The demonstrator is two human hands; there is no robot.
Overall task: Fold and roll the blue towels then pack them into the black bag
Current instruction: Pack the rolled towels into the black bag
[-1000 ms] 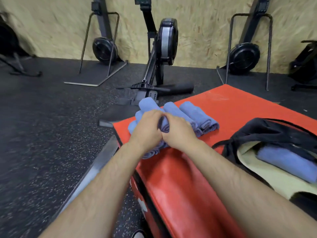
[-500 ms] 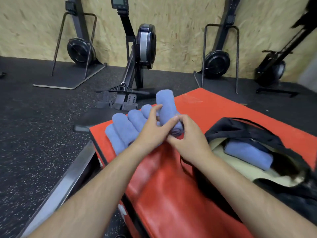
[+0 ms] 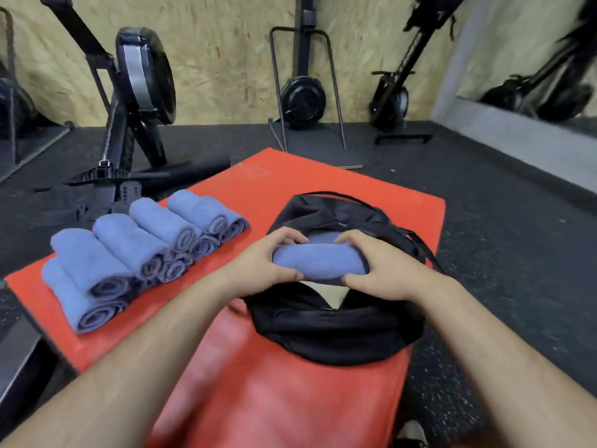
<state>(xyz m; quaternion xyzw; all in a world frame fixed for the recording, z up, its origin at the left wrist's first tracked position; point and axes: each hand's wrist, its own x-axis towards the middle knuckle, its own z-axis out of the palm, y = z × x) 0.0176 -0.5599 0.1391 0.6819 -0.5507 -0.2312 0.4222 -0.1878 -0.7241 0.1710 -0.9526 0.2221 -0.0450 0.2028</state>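
Head view. Rolled blue towel point(image 3: 318, 261), lying crosswise, clamped at both ends between left hand point(image 3: 263, 265) and right hand point(image 3: 386, 270), fingers curled over the top edge, thumbs under the near edge. Held right over the open mouth of the black bag point(image 3: 336, 331), at centre right on the red table point(image 3: 258, 392); whether touching the bag's contents cannot be told. Second blue towel in the bag point(image 3: 323, 238), partly hidden behind the held roll, just beyond it. Pale lining point(image 3: 326, 294) showing at the near side of the opening. Stack of rolled blue towels point(image 3: 139, 253) on the table's left part, two layers, spiral ends facing near-right, well apart from the bag. Rowing machines point(image 3: 142, 82) on dark rubber floor point(image 3: 500, 205), far side, against a chipboard wall point(image 3: 226, 59).
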